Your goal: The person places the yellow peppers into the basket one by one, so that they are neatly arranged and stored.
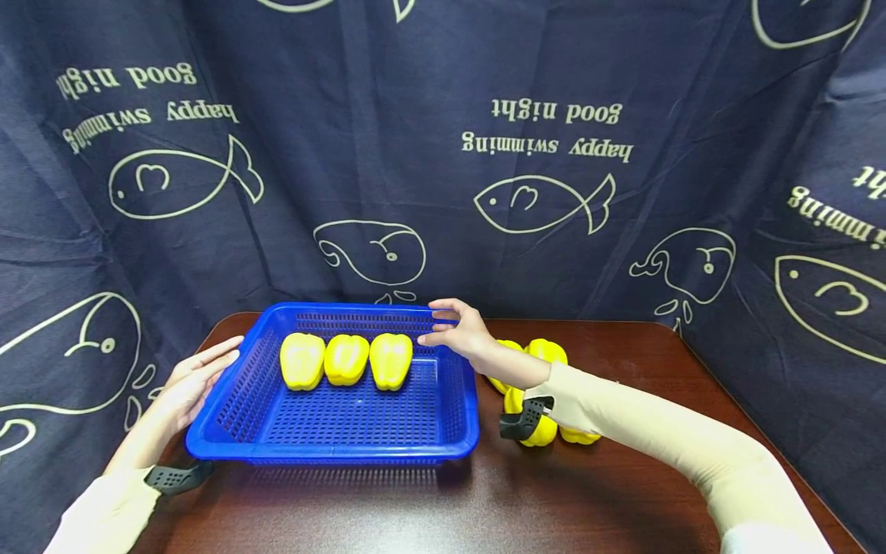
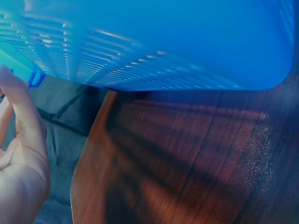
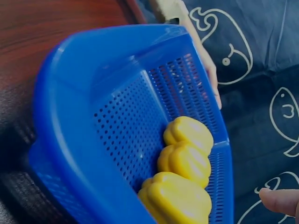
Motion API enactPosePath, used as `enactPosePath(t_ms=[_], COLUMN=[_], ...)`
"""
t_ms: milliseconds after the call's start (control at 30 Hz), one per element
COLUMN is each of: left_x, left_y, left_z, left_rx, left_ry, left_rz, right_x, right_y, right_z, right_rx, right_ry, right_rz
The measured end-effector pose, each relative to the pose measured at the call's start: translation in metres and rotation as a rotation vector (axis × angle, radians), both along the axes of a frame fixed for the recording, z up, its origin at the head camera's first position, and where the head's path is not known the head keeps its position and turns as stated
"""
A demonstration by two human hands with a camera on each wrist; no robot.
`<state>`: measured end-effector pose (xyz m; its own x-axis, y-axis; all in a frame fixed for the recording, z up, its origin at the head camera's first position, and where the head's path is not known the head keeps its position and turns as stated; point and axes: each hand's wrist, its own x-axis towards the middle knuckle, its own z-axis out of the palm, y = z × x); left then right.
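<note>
My left hand (image 1: 195, 381), unclenched, rests against the blue basket (image 1: 332, 451); my right hand (image 1: 462, 331) seems empty too. I should steady both ends so the three bell peppers (image 1: 346, 360) don't roll.

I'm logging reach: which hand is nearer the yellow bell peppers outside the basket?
Right hand, at the side of the blue basket nearest those bell peppers; the left hand is farther, opposite.
</note>
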<state>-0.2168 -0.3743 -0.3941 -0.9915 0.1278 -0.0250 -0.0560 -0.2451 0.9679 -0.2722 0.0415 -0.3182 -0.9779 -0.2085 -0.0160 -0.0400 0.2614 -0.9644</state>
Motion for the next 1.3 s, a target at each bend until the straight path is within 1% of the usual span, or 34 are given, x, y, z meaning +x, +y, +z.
enactPosePath(t_ms=[167, 267, 533, 700, 933, 1100, 1300], left_x=[0.0, 0.001, 0.001, 0.001, 0.0, 0.0, 0.0], left_y=[-0.001, -0.001, -0.002, -0.001, 0.0, 0.0, -0.001], left_z=[-0.001, -0.001, -0.001, 0.0, -0.001, -0.001, -0.003], left_rx=[0.015, 0.017, 0.019, 0.009, 0.042, 0.034, 0.035], left_ry=[0.007, 0.004, -0.01, -0.017, 0.003, -0.003, 0.024], left_rz=[-0.012, -0.008, 0.0, 0.008, -0.029, -0.024, -0.045], right_x=[0.005, 0.009, 0.021, 0.026, 0.026, 0.023, 0.019], right_y=[0.013, 0.02, 0.04, 0.053, 0.077, 0.097, 0.124], right_z=[0.0, -0.001, 0.002, 0.002, -0.001, -0.002, -0.01], right_rx=[0.025, 0.029, 0.012, 0.018, -0.002, -0.011, 0.02], right_ry=[0.071, 0.111, 0.237, 0.272, 0.301, 0.315, 0.384], right_rz=[0.0, 0.004, 0.03, 0.044, 0.056, 0.044, 0.027])
